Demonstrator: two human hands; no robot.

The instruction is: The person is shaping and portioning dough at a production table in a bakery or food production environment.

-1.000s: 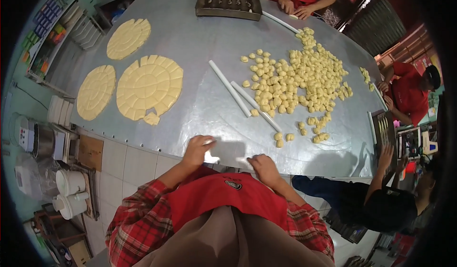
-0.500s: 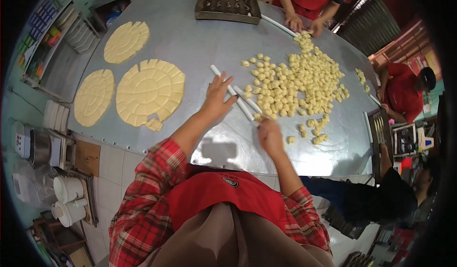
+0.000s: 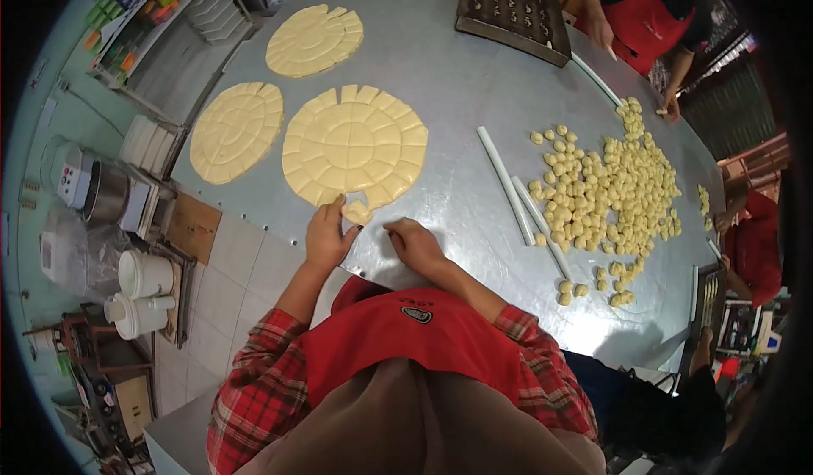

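Observation:
My left hand (image 3: 326,234) rests at the front edge of a large scored dough round (image 3: 356,145), fingers stretched and apart, fingertips beside a loose dough piece (image 3: 357,212) at a gap in the rim. To its right, my right hand (image 3: 417,246) hovers over the table edge with its fingers curled in; what they hold, if anything, is hidden. Two more scored rounds lie behind: one at the left (image 3: 237,132), another farther back (image 3: 315,41). Two white rods, one (image 3: 506,185) longer-looking and one (image 3: 542,226) nearer the dough balls, lie right of my hands.
Many small dough balls (image 3: 614,191) spread over the right of the metal table (image 3: 449,94). A dark baking tray (image 3: 512,18) sits at the back, with another white rod (image 3: 597,80) by it. Co-workers in red aprons (image 3: 648,30) stand at the far and right sides.
Both hands have moved left, away from the white rods, to the front of the large dough round. My left hand has left the rod it touched. The view has shifted left.

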